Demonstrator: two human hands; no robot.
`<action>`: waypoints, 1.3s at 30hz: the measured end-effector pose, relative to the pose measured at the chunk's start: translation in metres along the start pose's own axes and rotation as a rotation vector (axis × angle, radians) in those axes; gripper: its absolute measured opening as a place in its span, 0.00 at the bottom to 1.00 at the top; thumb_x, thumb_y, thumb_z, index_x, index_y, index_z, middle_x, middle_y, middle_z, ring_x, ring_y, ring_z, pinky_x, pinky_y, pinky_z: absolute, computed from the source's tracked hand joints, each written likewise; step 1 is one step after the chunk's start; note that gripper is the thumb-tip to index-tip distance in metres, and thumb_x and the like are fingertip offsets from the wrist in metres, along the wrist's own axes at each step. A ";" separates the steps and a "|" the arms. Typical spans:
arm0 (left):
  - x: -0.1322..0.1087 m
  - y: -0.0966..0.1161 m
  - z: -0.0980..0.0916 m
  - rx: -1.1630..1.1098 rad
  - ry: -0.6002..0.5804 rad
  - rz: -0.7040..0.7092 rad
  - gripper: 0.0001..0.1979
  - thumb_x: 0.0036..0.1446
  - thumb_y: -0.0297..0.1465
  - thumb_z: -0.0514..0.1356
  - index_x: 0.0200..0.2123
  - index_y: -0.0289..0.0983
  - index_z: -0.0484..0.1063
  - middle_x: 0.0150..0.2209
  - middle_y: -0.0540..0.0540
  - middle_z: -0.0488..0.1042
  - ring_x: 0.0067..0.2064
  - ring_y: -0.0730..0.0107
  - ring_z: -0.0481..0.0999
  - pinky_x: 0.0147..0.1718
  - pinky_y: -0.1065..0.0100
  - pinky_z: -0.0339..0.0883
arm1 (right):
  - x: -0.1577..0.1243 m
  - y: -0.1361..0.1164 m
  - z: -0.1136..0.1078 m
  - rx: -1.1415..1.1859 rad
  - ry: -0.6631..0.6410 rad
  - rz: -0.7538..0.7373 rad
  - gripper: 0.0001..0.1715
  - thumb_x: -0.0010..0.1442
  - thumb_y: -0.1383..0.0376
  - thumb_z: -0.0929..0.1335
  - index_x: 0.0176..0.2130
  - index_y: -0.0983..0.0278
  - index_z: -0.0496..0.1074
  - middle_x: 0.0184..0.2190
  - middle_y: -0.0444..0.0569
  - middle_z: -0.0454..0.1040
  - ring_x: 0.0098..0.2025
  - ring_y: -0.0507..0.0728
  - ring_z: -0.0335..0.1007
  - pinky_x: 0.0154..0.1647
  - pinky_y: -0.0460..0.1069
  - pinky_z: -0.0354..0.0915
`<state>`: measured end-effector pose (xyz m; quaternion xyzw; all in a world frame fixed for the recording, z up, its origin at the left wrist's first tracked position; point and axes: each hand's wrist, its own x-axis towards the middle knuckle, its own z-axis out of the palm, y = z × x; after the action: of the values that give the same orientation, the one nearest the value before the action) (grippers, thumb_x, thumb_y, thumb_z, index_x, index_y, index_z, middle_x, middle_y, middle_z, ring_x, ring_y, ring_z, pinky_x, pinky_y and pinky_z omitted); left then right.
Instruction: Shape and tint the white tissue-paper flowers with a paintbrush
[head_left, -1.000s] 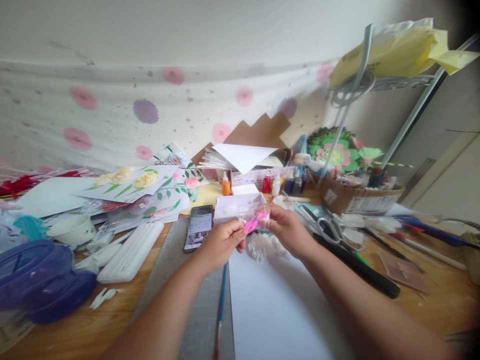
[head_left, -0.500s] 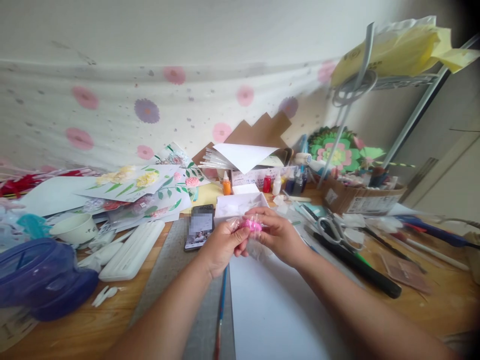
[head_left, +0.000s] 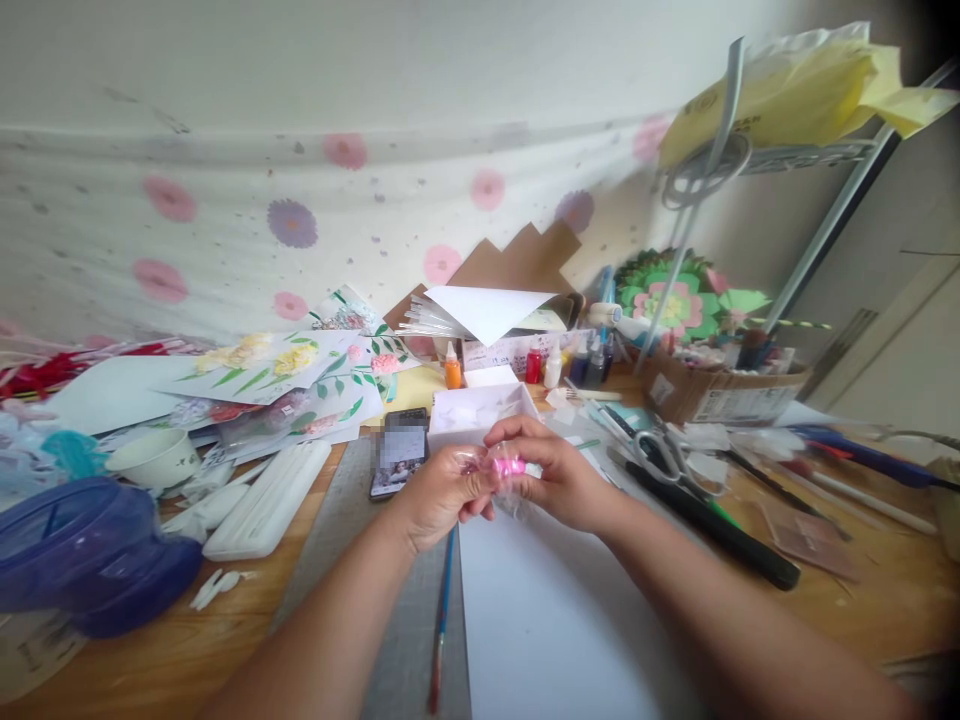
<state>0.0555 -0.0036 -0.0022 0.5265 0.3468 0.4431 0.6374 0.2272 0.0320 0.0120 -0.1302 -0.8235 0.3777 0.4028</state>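
Between my two hands, above the top of a white paper sheet (head_left: 540, 610), is a small bright pink lump (head_left: 509, 466) in crinkled clear plastic. My left hand (head_left: 439, 492) is closed, its thumb and fingers pinching the lump's left side. From the other side my right hand (head_left: 559, 475) grips it between curled fingers and thumb. A bit of white shows just right of the pink. Loose clear plastic (head_left: 516, 507) hangs below the fingers. Just beyond the hands stands an open white box (head_left: 442, 425), and a phone (head_left: 399, 455) lies beside it.
A paintbrush (head_left: 444, 610) lies on the grey mat (head_left: 337, 590). Scissors (head_left: 664, 462) and a black rod (head_left: 712, 525) are at right. To the left are a white case (head_left: 266, 500) and a blue-purple container (head_left: 97, 560). Paint bottles (head_left: 453, 368) stand at the back.
My fingers have shifted on the pink lump. Less of its upper side shows as a narrower band, and white now appears beside it. The camera view has moved slightly.
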 end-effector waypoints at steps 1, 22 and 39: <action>0.000 0.000 -0.001 -0.002 0.004 -0.001 0.16 0.46 0.40 0.66 0.25 0.32 0.69 0.12 0.58 0.58 0.15 0.83 0.54 0.25 0.70 0.63 | 0.001 -0.001 0.000 0.000 0.021 0.000 0.08 0.56 0.64 0.68 0.37 0.64 0.74 0.42 0.52 0.66 0.43 0.55 0.66 0.47 0.52 0.63; 0.006 0.008 -0.002 -0.200 0.299 0.088 0.10 0.51 0.34 0.63 0.30 0.35 0.66 0.25 0.52 0.69 0.24 0.79 0.66 0.32 0.69 0.68 | 0.003 0.005 -0.041 0.684 0.507 0.302 0.12 0.53 0.58 0.68 0.32 0.65 0.73 0.21 0.41 0.60 0.23 0.48 0.60 0.27 0.48 0.66; 0.007 -0.003 0.019 -0.134 0.237 0.057 0.15 0.50 0.39 0.63 0.36 0.36 0.66 0.21 0.54 0.66 0.21 0.79 0.61 0.29 0.69 0.64 | 0.007 0.000 -0.011 -0.058 0.397 0.410 0.16 0.46 0.54 0.71 0.23 0.65 0.72 0.17 0.41 0.64 0.22 0.50 0.58 0.26 0.46 0.57</action>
<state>0.0762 -0.0040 -0.0010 0.4362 0.3740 0.5422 0.6130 0.2312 0.0412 0.0201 -0.3768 -0.6954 0.3948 0.4675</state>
